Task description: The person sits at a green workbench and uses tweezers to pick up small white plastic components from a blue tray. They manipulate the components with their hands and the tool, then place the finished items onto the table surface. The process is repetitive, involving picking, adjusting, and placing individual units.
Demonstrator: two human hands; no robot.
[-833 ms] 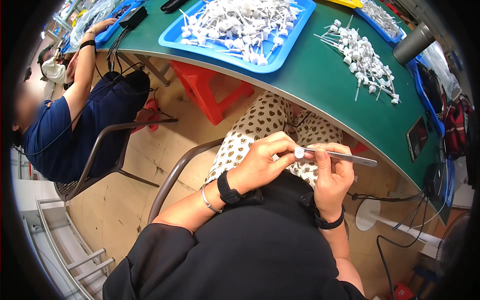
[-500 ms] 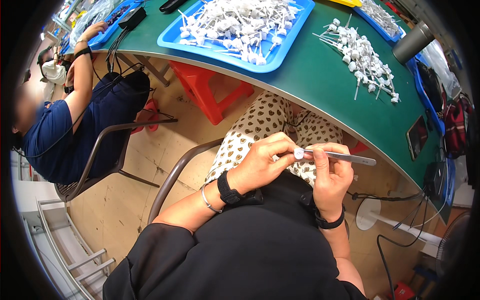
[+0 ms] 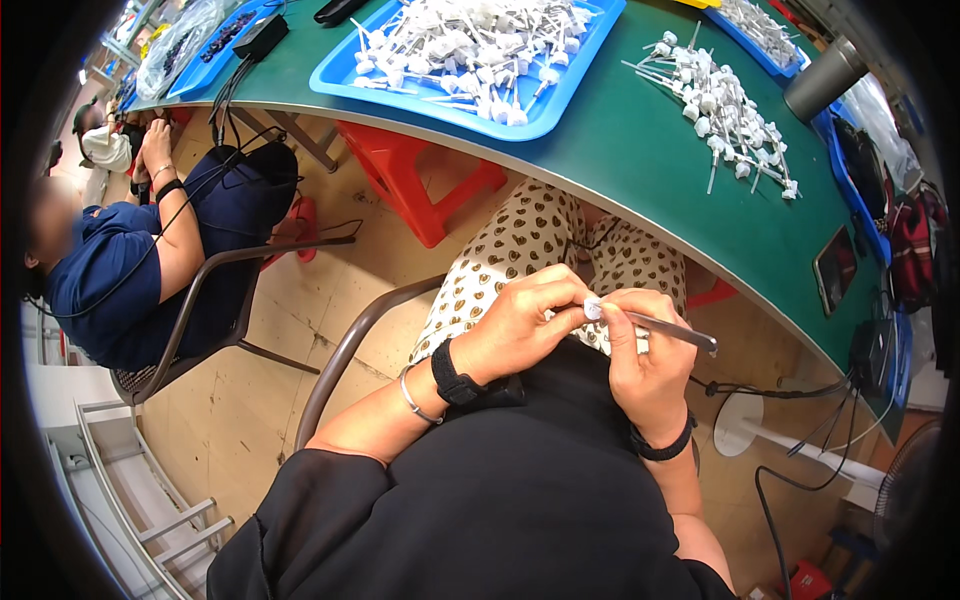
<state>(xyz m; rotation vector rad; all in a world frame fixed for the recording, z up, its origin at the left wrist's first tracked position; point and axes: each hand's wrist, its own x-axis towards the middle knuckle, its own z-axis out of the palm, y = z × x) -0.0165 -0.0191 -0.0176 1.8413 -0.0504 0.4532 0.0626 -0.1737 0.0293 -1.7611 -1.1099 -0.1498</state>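
Above my lap, my left hand [image 3: 515, 325] pinches a small white plastic piece [image 3: 593, 308] with a rounded head between thumb and fingertips. Closed around slim metal tweezers [image 3: 682, 331], my right hand [image 3: 645, 360] meets the left at the white piece. The tweezers' blunt end sticks out to the right, and their tips are hidden by the fingers and the piece. On the green table ahead, a blue tray [image 3: 530, 128] is heaped with similar white plastic pieces with thin stems. A loose pile of such pieces [image 3: 725, 110] lies to its right.
A grey metal cylinder [image 3: 826, 80], a phone [image 3: 834, 270] and another blue tray [image 3: 765, 68] are on the table [image 3: 640, 170]. Black cables [image 3: 232, 90] hang over its edge. At left, a co-worker [image 3: 120, 265] sits on a chair. A red stool [image 3: 415, 185] stands under the table.
My right hand has tilted the tweezers, their blunt end now lower and nearer. The white piece has turned slightly in my fingers. The co-worker's hand has drawn back from the far tray.
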